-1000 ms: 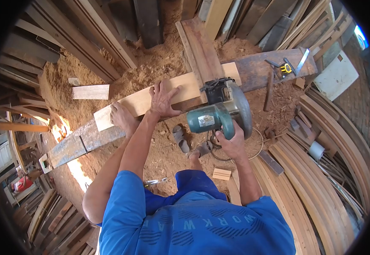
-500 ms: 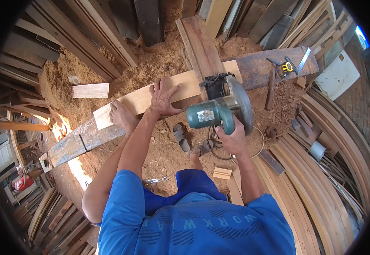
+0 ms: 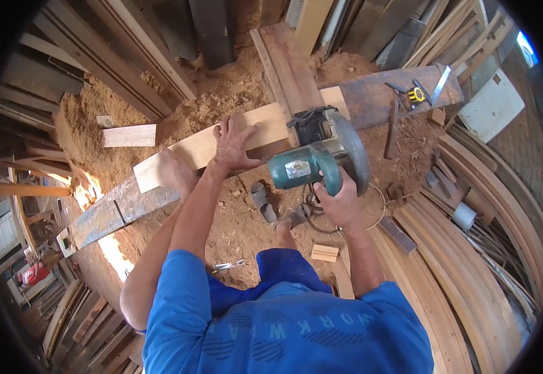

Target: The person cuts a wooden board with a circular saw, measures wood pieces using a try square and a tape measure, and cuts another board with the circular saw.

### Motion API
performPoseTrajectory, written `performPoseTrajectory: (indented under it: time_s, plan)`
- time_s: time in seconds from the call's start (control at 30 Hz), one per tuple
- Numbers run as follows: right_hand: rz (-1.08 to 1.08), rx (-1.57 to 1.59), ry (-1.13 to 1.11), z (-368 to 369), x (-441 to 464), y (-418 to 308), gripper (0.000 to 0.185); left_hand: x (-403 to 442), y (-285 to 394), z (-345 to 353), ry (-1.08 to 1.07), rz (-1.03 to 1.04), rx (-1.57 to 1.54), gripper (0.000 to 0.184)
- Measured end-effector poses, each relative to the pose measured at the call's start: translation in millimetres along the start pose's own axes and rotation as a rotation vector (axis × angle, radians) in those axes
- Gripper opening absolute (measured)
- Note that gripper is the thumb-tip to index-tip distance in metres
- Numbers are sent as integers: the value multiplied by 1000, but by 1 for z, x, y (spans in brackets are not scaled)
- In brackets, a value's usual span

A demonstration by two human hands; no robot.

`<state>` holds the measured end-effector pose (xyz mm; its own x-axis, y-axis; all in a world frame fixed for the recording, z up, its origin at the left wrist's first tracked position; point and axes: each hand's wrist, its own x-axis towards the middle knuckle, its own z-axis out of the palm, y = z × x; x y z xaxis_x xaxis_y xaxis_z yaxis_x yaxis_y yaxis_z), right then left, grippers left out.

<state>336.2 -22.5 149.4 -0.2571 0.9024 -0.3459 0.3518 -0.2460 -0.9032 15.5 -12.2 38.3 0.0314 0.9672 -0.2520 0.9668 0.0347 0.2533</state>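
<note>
A pale wooden board (image 3: 264, 128) lies across a long dark plank (image 3: 377, 93). My left hand (image 3: 231, 144) rests on the board with its fingers spread, just left of a crosswise wooden piece (image 3: 289, 71). My right hand (image 3: 341, 202) is wrapped around the rear handle of a green circular saw (image 3: 297, 167). The saw's base sits at the edge of the board, beside the crosswise piece; its blade is hidden under the guard. Near the board's left end, my bare foot (image 3: 174, 171) shows blurred on top of it.
A yellow tape measure (image 3: 415, 95) and hand tools lie on the plank's right end. Sawdust (image 3: 87, 124) covers the ground, with an offcut (image 3: 129, 136) on it. A cable (image 3: 380, 221) loops behind the saw. Curved timbers (image 3: 452, 262) stack at right; boards lean at the back.
The view has shifted slightly. My foot on the board has become blurred with motion. Both hands and the saw keep nearly the same places on the board.
</note>
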Motion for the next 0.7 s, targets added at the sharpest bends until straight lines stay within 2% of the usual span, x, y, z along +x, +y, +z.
performPoseTrajectory:
  time_s: [0.13, 0.23, 0.37, 0.5, 0.6, 0.7]
  plan:
    - [-36, -20, 83, -23, -29, 3, 28, 0, 0, 3, 28, 1, -22, 104]
    - [148, 84, 89, -50, -54, -12, 32, 1, 0, 5, 36, 7, -16, 104]
    - [130, 112, 202, -76, -78, 10, 37, -1, -1, 7, 41, 12, -8, 105]
    - [203, 162, 294, -81, -79, 19, 34, 1, 3, 3, -17, -17, 7, 107]
    - [180, 54, 279, -87, -75, 32, 34, 1, -2, 9, -19, -24, 41, 110]
    - [178, 82, 294, -86, -75, 44, 36, 1, -3, 13, -13, -35, 54, 110]
